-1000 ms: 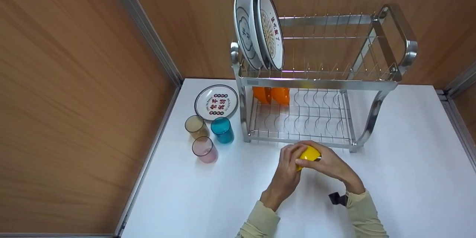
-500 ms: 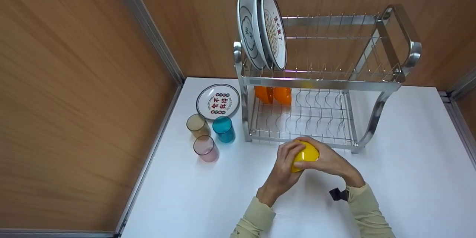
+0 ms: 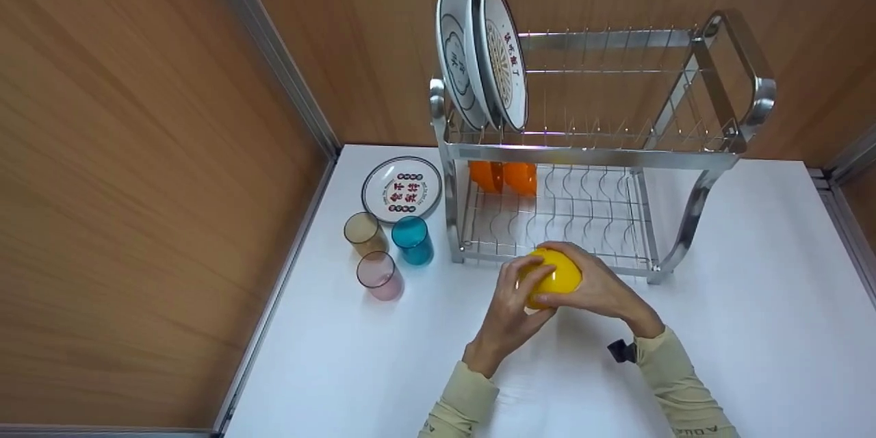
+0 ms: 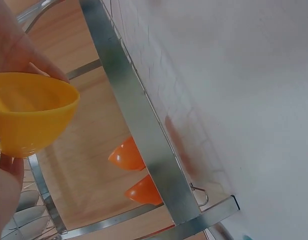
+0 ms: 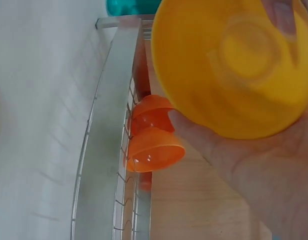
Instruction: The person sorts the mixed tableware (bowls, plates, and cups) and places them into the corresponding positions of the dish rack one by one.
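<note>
A yellow bowl is held between both hands just in front of the dish rack. My left hand grips its left side, with fingers bent over the bowl. On the other side, my right hand holds the bowl between thumb and fingers. The right wrist view looks into the hollow of the yellow bowl, and a fingertip shows near its upper right. Two orange bowls stand on edge at the left of the lower rack tier; both orange bowls also appear in the right wrist view.
Several plates stand upright at the upper tier's left end. Left of the rack, a patterned plate lies flat behind three tumblers: amber, blue and pink. Wooden panels border the white table.
Both hands have shifted slightly left and toward the rack with the yellow bowl. The bowl has turned, so more of its rounded yellow surface shows in the head view.
</note>
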A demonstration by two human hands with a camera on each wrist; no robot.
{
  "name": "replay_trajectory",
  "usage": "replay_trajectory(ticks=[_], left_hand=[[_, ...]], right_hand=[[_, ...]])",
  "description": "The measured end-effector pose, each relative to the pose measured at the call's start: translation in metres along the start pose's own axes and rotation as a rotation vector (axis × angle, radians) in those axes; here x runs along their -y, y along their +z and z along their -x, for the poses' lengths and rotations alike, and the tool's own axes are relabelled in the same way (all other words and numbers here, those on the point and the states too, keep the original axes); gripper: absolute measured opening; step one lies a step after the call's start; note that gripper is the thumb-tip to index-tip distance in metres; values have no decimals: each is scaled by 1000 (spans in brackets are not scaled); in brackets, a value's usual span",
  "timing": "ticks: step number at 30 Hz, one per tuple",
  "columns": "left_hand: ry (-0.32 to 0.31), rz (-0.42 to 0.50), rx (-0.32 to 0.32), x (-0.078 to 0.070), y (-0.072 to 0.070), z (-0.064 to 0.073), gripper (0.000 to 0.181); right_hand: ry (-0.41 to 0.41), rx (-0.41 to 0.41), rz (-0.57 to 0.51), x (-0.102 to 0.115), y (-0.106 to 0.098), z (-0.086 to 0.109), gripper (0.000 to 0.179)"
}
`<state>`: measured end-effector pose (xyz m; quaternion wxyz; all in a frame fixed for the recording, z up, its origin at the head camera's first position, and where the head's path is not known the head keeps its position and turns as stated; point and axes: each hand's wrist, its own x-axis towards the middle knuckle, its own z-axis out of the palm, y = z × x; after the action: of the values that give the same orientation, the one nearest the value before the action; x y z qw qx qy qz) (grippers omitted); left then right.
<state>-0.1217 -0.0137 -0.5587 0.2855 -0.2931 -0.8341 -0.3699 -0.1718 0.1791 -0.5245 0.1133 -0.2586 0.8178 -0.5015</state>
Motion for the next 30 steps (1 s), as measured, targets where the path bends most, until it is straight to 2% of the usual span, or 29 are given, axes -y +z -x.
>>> replay_trajectory(ticks=[4,8,17,24,30], left_hand=[[-20,-11,-4,4,-2,2,50],[-50,17,-28,7,-4,3,51],[-140,44,-107,16,-11,9,50],[-215,12,-161,21,-17,13,39],[-296,-5,-218,27,-24,20,38]], right_hand=[[-33,-37,55,-1,0,-6,79],[-57,-80,94,-3,-1,-12,83],[-75,-169,103,-7,-4,-28,84],[-91,-193,157,-6,-6,-42,87],[-104,-205,202,-7,-11,-57,92]])
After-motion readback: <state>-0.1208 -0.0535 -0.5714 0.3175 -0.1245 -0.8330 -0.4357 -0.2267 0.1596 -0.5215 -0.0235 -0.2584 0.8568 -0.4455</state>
